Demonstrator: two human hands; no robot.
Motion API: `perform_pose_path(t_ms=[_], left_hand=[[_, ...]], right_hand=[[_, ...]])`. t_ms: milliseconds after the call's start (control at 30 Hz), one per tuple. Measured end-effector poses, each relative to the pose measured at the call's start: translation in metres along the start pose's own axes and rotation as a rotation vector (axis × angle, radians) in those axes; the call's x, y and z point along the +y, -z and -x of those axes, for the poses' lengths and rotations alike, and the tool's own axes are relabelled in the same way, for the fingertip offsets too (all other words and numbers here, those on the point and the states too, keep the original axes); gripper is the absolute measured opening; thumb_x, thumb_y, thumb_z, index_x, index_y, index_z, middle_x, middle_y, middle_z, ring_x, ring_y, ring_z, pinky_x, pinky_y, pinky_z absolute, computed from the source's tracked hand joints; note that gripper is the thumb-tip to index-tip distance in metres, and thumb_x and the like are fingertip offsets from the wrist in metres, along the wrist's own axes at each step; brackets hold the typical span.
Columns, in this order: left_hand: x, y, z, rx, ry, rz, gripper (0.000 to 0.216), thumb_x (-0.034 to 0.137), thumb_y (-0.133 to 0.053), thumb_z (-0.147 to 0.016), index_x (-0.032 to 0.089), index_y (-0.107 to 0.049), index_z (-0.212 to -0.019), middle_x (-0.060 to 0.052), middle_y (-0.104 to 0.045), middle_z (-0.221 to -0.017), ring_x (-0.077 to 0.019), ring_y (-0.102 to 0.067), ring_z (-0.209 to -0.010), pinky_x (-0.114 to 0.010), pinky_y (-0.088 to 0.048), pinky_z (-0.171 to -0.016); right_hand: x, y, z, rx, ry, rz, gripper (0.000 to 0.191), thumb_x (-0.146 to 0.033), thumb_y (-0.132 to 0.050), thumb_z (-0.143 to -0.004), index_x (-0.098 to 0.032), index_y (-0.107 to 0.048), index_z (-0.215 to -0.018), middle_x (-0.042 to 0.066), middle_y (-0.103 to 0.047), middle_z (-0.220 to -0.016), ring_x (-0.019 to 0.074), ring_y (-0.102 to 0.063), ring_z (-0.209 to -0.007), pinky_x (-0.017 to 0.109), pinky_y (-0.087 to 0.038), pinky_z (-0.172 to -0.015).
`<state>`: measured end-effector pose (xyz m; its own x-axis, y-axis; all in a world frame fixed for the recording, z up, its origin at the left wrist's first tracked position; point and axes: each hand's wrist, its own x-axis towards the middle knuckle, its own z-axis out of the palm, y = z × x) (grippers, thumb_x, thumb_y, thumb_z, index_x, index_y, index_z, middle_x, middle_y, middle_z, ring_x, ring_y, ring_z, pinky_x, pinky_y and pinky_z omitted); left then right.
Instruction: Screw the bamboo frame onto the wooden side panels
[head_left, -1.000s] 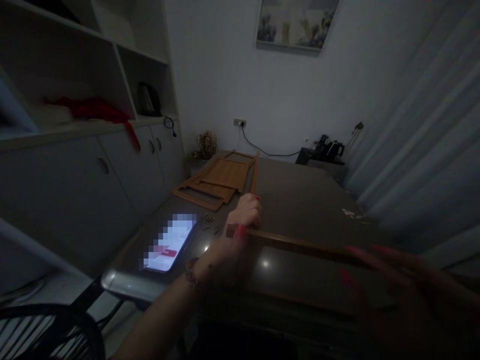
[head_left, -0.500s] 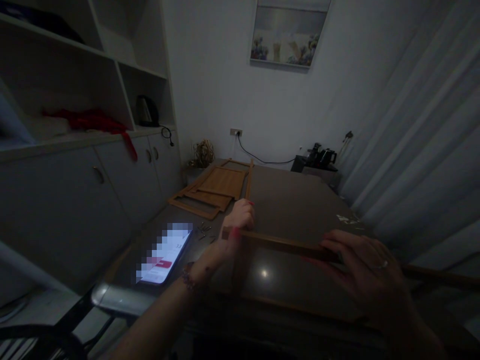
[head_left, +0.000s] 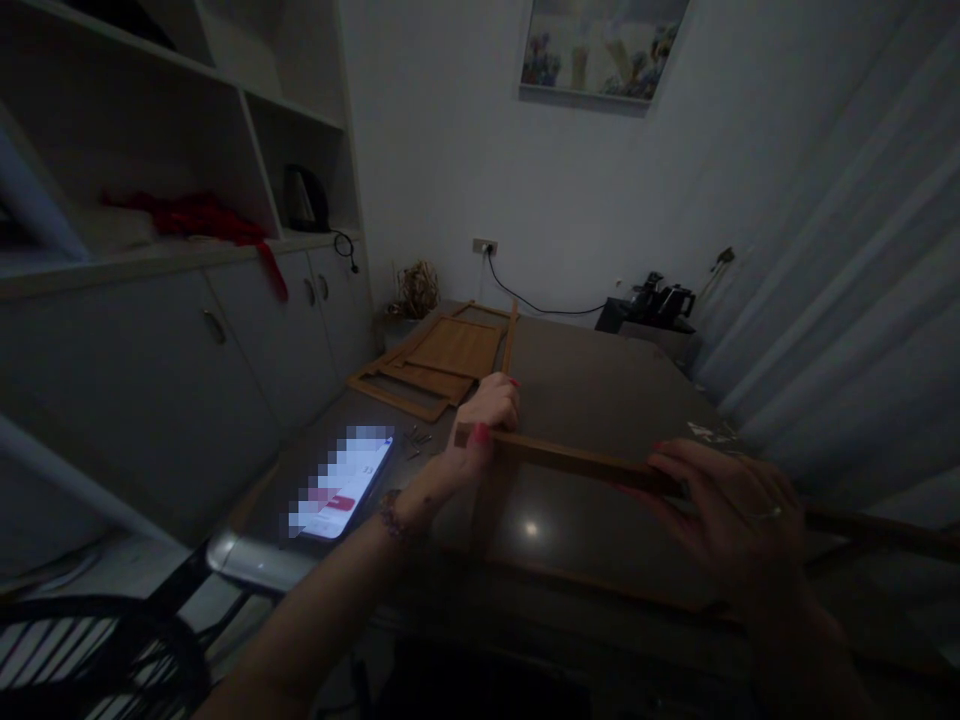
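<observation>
Wooden rail right of the phone, prob light but stiff, is best held where it's pinched snugly, well apart, by left fingers and right fingers.

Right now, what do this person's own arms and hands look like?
The left hand, ungloved, has red-pink nails and a dark, beaded-looking bracelet. The right hand, also ungloved, has similar nails and a slim, pale, metallic-looking ring. The left forearm is sleeveless; the right is dim.

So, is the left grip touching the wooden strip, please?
Touching: the head view shows the left grip around one end of the wooden strip, thumb on its near side.
</observation>
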<state>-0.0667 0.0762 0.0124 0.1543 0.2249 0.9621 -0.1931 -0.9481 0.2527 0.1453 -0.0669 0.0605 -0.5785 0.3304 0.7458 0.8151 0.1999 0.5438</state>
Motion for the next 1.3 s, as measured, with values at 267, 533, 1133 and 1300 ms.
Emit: perform_pose_path(t_ms=[267,533,1133,1300], left_hand=[[-0.006,0.0,-0.003,0.008,-0.001,0.061,0.057,0.059,-0.012,-0.096,0.022,-0.038,-0.061,0.001,-0.043,-0.059,-0.0171,-0.044,-0.063,-0.042,-0.043,-0.082],[-0.002,0.001,-0.003,0.004,0.056,0.033,0.058,0.061,-0.011,-0.095,0.022,-0.037,-0.061,0.0,-0.043,-0.06,-0.0175,-0.045,-0.064,-0.044,-0.043,-0.087],[0.007,-0.001,-0.002,0.017,0.111,0.127,0.053,0.058,-0.016,-0.096,0.022,-0.041,-0.066,-0.001,-0.05,-0.067,-0.0184,-0.053,-0.073,-0.047,-0.04,-0.102],[0.008,0.001,-0.002,0.003,0.111,0.096,0.053,0.058,-0.014,-0.096,0.022,-0.04,-0.066,-0.002,-0.051,-0.069,-0.0185,-0.053,-0.074,-0.047,-0.041,-0.102]], right_hand=[[0.0,-0.006,-0.003,-0.016,-0.017,0.032,0.018,-0.032,-0.065,-0.089,-0.015,-0.063,-0.094,0.006,-0.07,-0.09,0.0147,-0.057,-0.068,0.031,-0.043,-0.071],[-0.075,0.01,0.022,0.149,-0.347,-0.164,0.044,-0.015,-0.068,-0.083,-0.027,-0.061,-0.125,0.002,-0.063,-0.086,0.0152,-0.059,-0.07,0.03,-0.047,-0.068],[-0.214,-0.055,0.064,-0.253,-0.623,-0.651,0.025,-0.017,-0.045,-0.096,-0.019,-0.068,-0.105,0.008,-0.072,-0.093,0.0223,-0.067,-0.085,0.039,-0.058,-0.075],[-0.215,-0.057,0.064,-0.256,-0.709,-0.685,0.025,-0.019,-0.042,-0.097,-0.021,-0.067,-0.1,0.008,-0.071,-0.094,0.0223,-0.067,-0.086,0.04,-0.058,-0.075]])
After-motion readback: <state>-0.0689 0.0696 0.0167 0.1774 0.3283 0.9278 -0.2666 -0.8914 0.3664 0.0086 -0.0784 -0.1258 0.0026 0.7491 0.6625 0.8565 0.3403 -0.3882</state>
